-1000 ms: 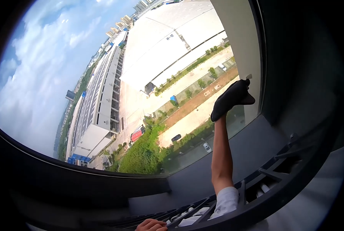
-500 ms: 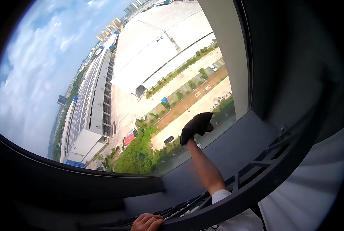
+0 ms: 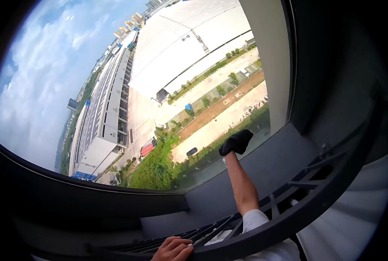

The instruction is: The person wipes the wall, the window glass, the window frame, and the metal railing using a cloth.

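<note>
My left hand (image 3: 174, 249) rests on the dark metal railing (image 3: 289, 224) at the bottom of the view, its fingers curled over the top rail. My right arm reaches beyond the railing toward the large window (image 3: 159, 167). A black fabric covering, like a glove or mitt, hides my right hand (image 3: 237, 142) down to the wrist. It is close to the lower right part of the glass; whether it touches the pane I cannot tell. The fingers inside are hidden, and nothing else shows in that hand.
A grey ledge (image 3: 270, 158) runs below the glass, behind the railing bars. A dark window frame (image 3: 291, 65) edges the right side. White pleated fabric (image 3: 354, 204) hangs at the lower right. Through the window, far below, are warehouses (image 3: 181, 56), trees and a road.
My covered right hand has moved a little right and slightly down in the view, with its shape turned. The view has shifted slightly. My left hand stays on the railing.
</note>
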`<state>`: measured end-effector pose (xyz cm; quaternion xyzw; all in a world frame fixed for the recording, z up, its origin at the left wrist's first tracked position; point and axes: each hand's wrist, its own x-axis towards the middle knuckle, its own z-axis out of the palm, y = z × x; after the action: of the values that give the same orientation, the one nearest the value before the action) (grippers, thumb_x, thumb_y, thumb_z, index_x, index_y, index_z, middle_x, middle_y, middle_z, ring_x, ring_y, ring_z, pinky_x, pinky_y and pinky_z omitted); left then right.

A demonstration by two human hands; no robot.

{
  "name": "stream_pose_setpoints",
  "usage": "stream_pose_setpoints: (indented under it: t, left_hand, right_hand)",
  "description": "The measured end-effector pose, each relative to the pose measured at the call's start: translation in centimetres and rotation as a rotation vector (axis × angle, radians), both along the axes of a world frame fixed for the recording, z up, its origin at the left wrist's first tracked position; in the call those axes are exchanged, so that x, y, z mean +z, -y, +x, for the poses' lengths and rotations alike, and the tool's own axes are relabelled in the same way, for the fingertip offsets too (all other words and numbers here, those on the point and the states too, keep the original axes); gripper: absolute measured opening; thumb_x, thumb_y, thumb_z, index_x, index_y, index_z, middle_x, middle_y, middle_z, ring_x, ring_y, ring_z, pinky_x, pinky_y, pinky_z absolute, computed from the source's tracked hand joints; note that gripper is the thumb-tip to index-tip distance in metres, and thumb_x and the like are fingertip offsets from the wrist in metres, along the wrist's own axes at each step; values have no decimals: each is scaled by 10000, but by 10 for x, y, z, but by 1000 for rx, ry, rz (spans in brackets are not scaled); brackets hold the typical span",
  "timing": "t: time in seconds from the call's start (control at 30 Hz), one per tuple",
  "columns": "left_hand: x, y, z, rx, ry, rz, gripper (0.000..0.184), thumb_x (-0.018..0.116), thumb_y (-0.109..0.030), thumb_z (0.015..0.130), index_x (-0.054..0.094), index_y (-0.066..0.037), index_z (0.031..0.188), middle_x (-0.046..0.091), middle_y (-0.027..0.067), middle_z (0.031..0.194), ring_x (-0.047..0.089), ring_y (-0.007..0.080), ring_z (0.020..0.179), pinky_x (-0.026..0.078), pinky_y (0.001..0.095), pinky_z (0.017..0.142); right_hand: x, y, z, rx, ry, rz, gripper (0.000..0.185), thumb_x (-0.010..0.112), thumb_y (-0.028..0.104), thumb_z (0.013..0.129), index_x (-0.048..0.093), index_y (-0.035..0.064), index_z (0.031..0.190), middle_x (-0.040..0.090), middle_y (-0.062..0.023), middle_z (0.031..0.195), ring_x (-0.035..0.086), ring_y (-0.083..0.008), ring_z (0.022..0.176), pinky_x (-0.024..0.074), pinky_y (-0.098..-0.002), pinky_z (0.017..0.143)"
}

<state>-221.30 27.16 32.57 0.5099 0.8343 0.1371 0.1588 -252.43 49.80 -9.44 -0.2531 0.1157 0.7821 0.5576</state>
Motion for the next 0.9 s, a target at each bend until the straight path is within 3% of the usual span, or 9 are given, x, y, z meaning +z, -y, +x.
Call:
stream_pose_setpoints:
  t: [0.23,0.37,0.47,0.57,0.6,0.63,0.67,0.87,0.9]
  left_hand:
    - [-1,0,-2,10,43,-1,503,788,-240,672,588,56,1025,621,222,994,601,393,933,478,506,884]
    - [-1,1,-1,8,45,2,504,792,-247,677,591,59,1023,621,229,991,602,397,926,487,508,869]
    - [0,2,-3,13,33,5,505,794,-256,682,594,59,1022,622,232,990,603,397,919,495,504,858]
    - [1,0,-1,34,24,6,502,795,-247,680,591,61,1019,624,227,985,605,393,912,496,500,855]
    - [1,0,-1,32,31,6,501,795,-242,677,591,62,1018,624,225,983,606,392,910,496,499,853]
    - [3,1,-2,26,39,1,499,795,-237,674,591,63,1017,624,223,981,607,391,907,497,498,852]
    - [3,1,-2,23,39,0,499,795,-237,674,591,63,1017,624,223,981,607,391,907,497,498,852]
    - [-2,-1,-6,15,88,9,496,797,-235,668,593,64,1006,626,214,950,616,387,906,500,499,853]
    - [-2,0,-6,17,96,14,496,797,-235,668,593,64,1006,626,214,950,616,387,906,500,499,853]
  right_hand:
    - [234,-23,12,-233,1187,1068,524,556,306,942,435,123,1418,344,-253,1428,298,-477,1294,276,-627,1015]
    - [219,17,14,-359,1178,1570,591,533,352,935,393,170,1479,273,-306,1522,253,-563,1386,202,-758,1040]
    - [163,3,25,-356,1229,1606,636,502,360,966,300,146,1530,200,-286,1567,206,-537,1422,182,-699,1098]
    - [67,-31,17,-118,1227,980,699,445,387,1015,148,67,1562,117,-217,1613,141,-408,1483,117,-529,1202]
    - [-31,-49,-16,135,598,583,641,424,327,1039,154,73,1561,219,-188,1596,302,-303,1441,205,-468,1194]
    - [-29,-57,-13,315,783,125,575,417,276,1055,208,86,1556,376,-125,1543,482,-197,1312,322,-371,1132]
    - [-120,-60,-46,346,698,197,541,444,273,1049,288,94,1535,514,-57,1450,579,-141,1172,394,-319,1051]
    - [-83,-18,-11,-7,380,37,435,386,298,1071,467,98,1449,588,-49,1353,555,-191,1220,398,-329,1063]
    - [27,-23,31,326,843,-58,386,410,233,1057,528,63,1383,618,-104,1294,603,-227,1160,474,-359,1003]
